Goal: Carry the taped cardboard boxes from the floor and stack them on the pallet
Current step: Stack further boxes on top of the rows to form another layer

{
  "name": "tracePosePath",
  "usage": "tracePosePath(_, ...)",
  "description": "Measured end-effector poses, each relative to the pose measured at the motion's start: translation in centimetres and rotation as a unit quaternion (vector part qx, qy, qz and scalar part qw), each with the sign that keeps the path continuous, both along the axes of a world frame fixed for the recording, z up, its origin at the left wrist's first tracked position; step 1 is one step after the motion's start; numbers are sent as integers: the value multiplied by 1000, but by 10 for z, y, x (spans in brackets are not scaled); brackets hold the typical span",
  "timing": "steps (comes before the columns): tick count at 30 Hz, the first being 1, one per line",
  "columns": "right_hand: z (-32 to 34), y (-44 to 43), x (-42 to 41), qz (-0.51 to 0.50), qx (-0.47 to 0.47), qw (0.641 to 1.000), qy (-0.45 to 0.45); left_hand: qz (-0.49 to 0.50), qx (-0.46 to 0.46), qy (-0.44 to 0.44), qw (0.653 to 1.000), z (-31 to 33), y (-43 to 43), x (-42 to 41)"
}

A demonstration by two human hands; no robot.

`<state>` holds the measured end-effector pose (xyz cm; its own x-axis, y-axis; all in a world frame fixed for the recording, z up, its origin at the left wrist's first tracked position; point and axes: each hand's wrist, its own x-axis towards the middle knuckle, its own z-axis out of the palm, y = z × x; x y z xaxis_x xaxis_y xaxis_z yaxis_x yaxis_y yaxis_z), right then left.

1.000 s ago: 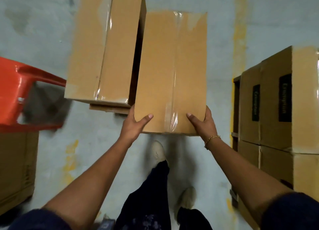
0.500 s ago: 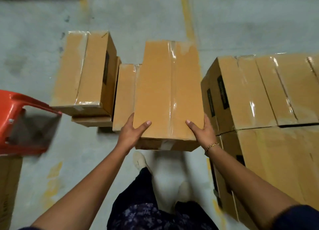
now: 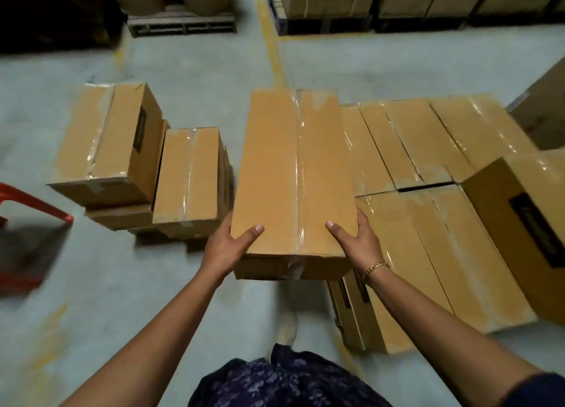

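Note:
I hold a long taped cardboard box [image 3: 293,174] in the air in front of me, its near end toward my body. My left hand [image 3: 227,247] grips the near left corner and my right hand [image 3: 357,244] grips the near right corner, thumbs on top. To the right lies a flat layer of taped boxes [image 3: 428,229], with one more box [image 3: 526,223] on top at the far right. The pallet under them is hidden. On the floor to the left stand several other taped boxes [image 3: 189,177], one of them [image 3: 107,140] stacked higher.
A red plastic chair [image 3: 27,198] stands at the left edge. Wooden pallets [image 3: 180,24] loaded with cartons and rolls line the back wall. A yellow floor line [image 3: 272,58] runs away ahead. My feet are on grey concrete below the box.
The view has tilted up and turned right, so more of the box layer on the right and the back wall show. The held box stays in both hands, now beside that layer.

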<state>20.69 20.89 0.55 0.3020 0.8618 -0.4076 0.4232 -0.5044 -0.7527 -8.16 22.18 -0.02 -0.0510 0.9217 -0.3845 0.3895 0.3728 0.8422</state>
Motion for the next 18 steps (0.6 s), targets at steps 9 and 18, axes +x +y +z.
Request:
tracePosePath(9, 15, -123, 69, -44, 5, 999, -21, -37, 15, -6, 999, 6, -104, 78)
tracePosePath(18, 11, -224, 176, -51, -18, 997, -61, -70, -2, -7, 998, 0, -198, 180)
